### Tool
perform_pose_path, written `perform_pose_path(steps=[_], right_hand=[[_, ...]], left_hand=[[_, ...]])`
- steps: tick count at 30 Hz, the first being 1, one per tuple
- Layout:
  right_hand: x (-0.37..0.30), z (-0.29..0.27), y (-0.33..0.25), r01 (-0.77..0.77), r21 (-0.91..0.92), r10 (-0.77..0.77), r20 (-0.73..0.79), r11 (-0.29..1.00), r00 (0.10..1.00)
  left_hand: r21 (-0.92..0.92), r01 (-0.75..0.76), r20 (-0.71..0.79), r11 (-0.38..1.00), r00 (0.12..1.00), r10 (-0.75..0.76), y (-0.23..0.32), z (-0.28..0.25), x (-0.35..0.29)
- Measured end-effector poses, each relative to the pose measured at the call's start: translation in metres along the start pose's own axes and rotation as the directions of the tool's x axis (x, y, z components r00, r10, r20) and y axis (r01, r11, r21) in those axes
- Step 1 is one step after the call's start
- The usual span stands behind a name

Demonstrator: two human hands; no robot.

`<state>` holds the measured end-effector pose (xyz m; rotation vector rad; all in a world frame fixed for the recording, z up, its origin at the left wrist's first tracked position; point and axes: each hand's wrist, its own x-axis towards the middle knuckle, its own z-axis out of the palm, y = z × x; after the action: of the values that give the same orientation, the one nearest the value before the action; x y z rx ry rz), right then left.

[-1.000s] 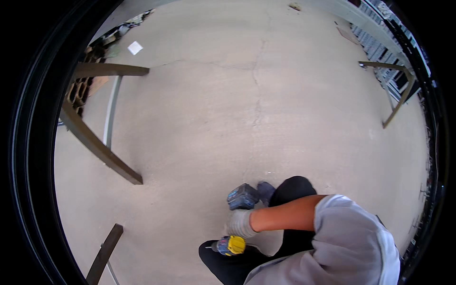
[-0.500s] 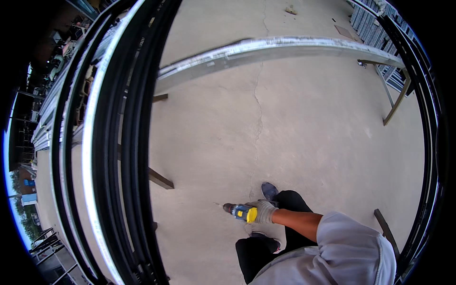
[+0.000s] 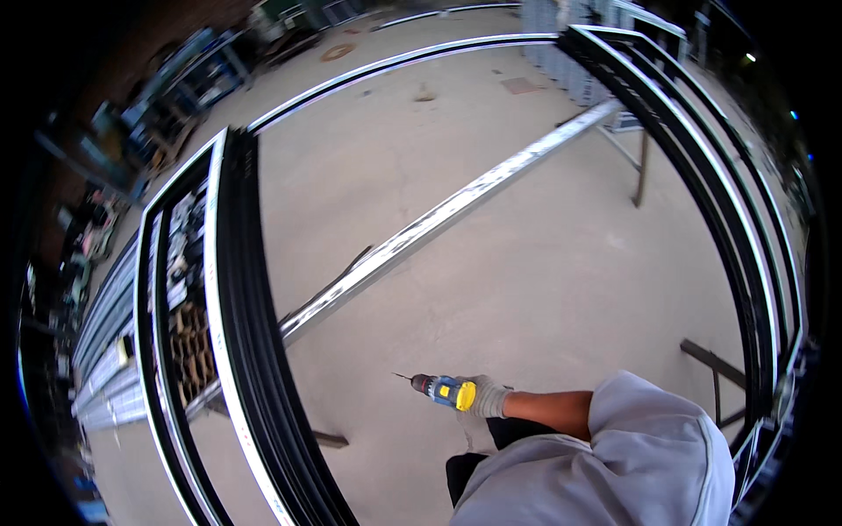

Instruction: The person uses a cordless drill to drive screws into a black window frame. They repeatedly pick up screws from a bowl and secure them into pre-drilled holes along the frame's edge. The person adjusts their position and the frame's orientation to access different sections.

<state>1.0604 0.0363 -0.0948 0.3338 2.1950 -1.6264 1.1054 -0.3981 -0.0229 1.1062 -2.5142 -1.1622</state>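
Note:
A grey-gloved hand, my right hand (image 3: 491, 398), is closed round the handle of a blue and yellow power drill (image 3: 444, 391). Its thin drill bit points to the left, over the concrete floor, and touches nothing. Nearest to the bit, on the left, runs the black side of a large metal frame (image 3: 250, 289) with silver edges. My left hand is out of view.
A silver beam (image 3: 456, 209) runs slantwise between the frame's two long sides. The frame's right side (image 3: 693, 167) curves past my right arm. Brown support legs (image 3: 712, 364) stand under it. Long metal profiles (image 3: 110, 386) lie stacked beyond the left side.
My view has turned and lifted, so the beam now slants and the frame's far end shows. The drill stays in my right hand; my shoes no longer show.

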Motion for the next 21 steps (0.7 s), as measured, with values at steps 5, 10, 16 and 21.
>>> perform_pose_path(steps=[5,10,16,21], right_hand=[[-0.032,-0.01,-0.034,-0.032,-0.056,0.024,-0.14,0.998,0.99],[-0.022,0.012,0.0,0.028,0.044,-0.008,-0.391,0.999,0.92],[-0.056,0.033,-0.062,-0.025,0.074,0.061,-0.534,0.997,0.843],[-0.067,0.084,-0.011,0.327,0.676,0.315,-0.645,0.66,0.696]], left_hand=[[-0.134,0.443,0.682,0.886,0.69,-0.242,0.034,0.072,0.011],[-0.187,0.676,0.979,0.713,0.191,0.076,0.064,0.15,0.046],[0.007,0.762,0.982,0.647,-0.127,0.139,0.147,0.194,0.084],[0.253,0.675,0.921,0.693,-0.387,0.041,0.204,0.206,0.074]])
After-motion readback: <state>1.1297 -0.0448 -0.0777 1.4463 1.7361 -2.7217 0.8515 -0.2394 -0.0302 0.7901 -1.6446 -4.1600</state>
